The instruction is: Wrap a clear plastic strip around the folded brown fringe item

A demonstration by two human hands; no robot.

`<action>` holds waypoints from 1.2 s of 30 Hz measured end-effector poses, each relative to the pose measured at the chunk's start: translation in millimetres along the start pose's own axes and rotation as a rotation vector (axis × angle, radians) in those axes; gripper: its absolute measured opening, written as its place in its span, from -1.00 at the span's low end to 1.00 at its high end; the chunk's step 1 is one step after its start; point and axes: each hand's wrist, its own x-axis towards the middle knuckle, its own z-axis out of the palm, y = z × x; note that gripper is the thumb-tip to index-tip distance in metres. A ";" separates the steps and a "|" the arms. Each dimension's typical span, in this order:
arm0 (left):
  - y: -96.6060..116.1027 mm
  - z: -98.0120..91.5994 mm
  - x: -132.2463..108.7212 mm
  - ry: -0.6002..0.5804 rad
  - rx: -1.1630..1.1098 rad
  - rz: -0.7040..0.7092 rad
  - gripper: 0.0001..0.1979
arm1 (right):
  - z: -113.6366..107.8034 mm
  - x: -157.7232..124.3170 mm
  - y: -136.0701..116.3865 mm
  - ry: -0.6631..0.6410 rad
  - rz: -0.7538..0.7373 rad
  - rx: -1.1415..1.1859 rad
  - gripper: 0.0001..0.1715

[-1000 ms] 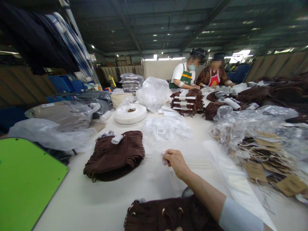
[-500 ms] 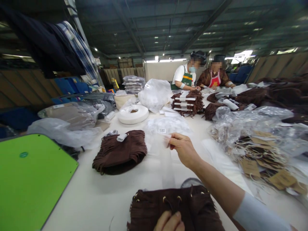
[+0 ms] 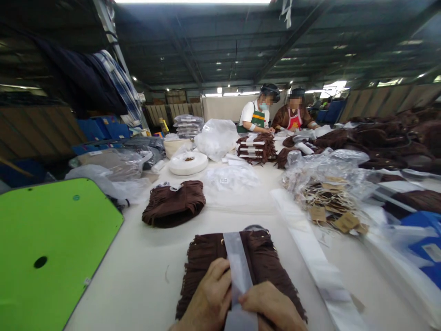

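Both hands (image 3: 241,303) palms-down | pinching white strip (image 3: 237,269); on brown fringed bag (image 3: 206,262)

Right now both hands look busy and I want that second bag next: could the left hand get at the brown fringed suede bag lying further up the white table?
Probably yes. Only bare white table lies between the left hand and that brown fringed suede bag. But the hand is pressing the pale strip onto the nearer bag, so it must let go first.

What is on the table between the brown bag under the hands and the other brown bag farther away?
Nothing: in the head view, only bare white table lies between the near fringed bag and the far fringed bag.
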 end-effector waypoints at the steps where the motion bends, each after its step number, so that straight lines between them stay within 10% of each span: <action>1: 3.4 -3.4 1.3 -0.005 -0.037 -0.051 -0.67 | 1.5 -1.9 -2.2 -0.008 -0.011 -0.030 -0.76; 9: 4.6 -2.4 -2.6 0.128 0.065 -0.056 -0.45 | 0.0 -6.5 -16.3 -0.045 0.061 0.052 -0.76; 18: -0.8 -7.5 -8.7 0.007 0.306 0.257 -0.75 | 4.4 -14.7 -11.4 -0.110 0.000 -0.081 -0.70; 36: 25.6 -20.9 -6.6 -0.200 0.243 0.216 -0.77 | 13.7 -20.0 -17.3 -0.222 -0.117 -0.298 -0.69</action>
